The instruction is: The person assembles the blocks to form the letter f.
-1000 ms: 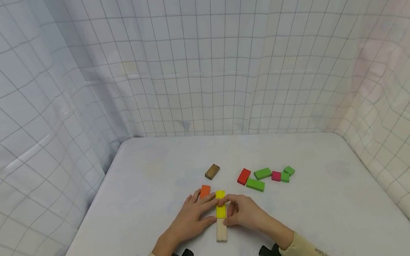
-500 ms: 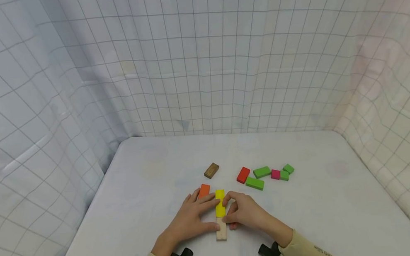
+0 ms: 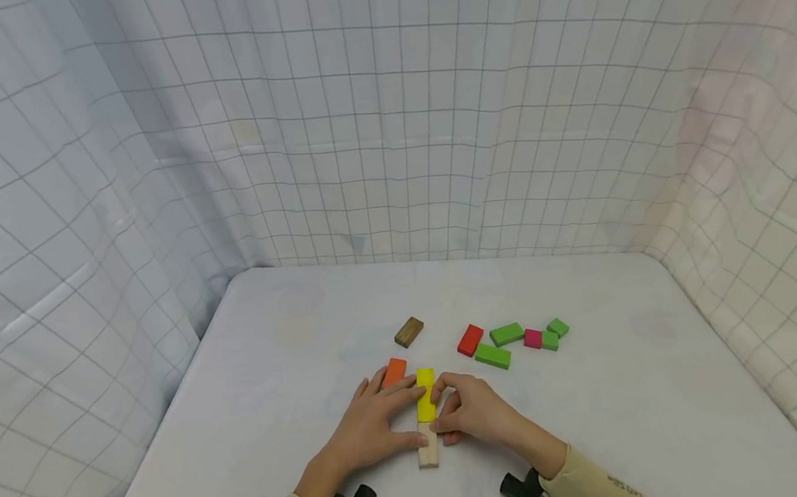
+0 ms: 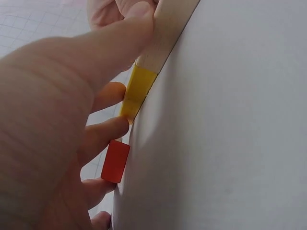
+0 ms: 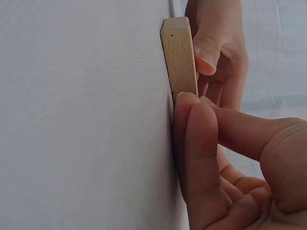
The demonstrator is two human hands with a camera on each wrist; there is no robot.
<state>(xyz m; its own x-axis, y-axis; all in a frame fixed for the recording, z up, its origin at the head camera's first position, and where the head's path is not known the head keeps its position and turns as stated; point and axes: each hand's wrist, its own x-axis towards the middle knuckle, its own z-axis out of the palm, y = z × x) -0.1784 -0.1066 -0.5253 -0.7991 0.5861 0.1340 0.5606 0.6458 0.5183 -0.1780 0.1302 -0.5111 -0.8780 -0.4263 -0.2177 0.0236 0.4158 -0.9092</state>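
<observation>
Left hand (image 3: 371, 427): fingers spread wide, touching the yellow block (image 3: 427, 409); thumb at the pale block (image 3: 428, 455).
Right hand (image 3: 475, 409): curled narrow against the pale block; cannot tell whether it pinches.
Blocks: end to end, touching, on the bench (image 3: 292, 349).
Risk: uneven pressure could skew them; spread fingers could nudge the orange block (image 3: 394, 371).

The yellow block (image 3: 426, 399) is bright; at its six o'clock, the pale wood block (image 5: 180, 57) has fine brown flecks. Orange block (image 3: 395, 370) at ten, streaked brown block (image 3: 409, 332) at twelve, red block (image 3: 470, 340) at one, green blocks (image 3: 493, 356) and pink block (image 3: 533, 339) toward two. White curtains (image 3: 374, 81) carry grey grids; sleeves (image 3: 588, 488) are beige.
</observation>
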